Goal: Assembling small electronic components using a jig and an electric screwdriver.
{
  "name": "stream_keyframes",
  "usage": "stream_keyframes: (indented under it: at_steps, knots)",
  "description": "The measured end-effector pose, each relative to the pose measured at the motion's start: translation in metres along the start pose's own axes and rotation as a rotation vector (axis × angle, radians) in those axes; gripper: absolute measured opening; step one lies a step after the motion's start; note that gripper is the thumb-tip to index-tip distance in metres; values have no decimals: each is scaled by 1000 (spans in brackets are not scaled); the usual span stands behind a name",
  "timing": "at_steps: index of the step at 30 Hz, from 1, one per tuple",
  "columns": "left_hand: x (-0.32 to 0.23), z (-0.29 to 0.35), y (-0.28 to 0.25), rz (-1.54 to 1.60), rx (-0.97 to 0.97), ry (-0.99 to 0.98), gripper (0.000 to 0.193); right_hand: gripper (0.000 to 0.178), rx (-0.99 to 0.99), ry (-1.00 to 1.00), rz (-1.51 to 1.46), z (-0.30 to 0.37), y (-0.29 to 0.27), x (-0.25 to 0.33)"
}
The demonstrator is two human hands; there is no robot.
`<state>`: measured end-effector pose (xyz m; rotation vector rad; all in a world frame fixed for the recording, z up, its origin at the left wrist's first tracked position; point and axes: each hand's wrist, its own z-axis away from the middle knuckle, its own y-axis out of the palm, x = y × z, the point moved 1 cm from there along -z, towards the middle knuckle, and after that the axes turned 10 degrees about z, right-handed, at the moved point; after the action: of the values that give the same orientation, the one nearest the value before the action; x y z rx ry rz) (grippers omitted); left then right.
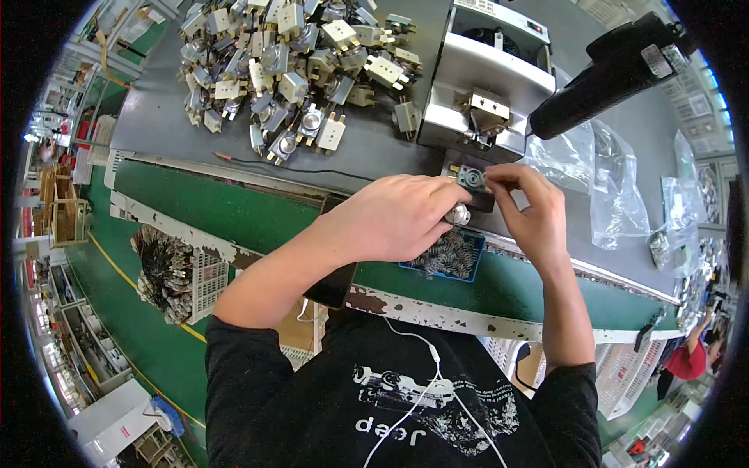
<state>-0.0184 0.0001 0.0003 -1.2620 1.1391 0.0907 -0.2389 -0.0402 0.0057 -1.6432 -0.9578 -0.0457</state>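
we've got both hands at the desk's near edge: right hand [530, 210] pinching the small part [471, 178], left hand [398, 218] curled on a metal piece [459, 214] just below it.

I stand at a grey surface [156, 117] edged by a green belt [226, 207] with chipped white rails. Below me the green floor [117, 312] carries a yellow line [117, 269]. Racks [66, 207] stand far left.

Both hands meet at a small grey part [471, 179]: the left hand [398, 218] covers it from below, the right hand [534, 210] pinches its edge. A blue tray [456, 257] lies under them, a heap of parts [296, 70] on the tabletop [156, 117].
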Motion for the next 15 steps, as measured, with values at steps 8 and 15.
stream_keyframes:
  at_steps: [8,15]
  knots:
    - [0,0,-2,5,-15,-7,40,9,39,263,363,16,-33,-55]
    - [1,-2,-4,23,-31,-18,37,11,-166,166,477,14,-14,-71]
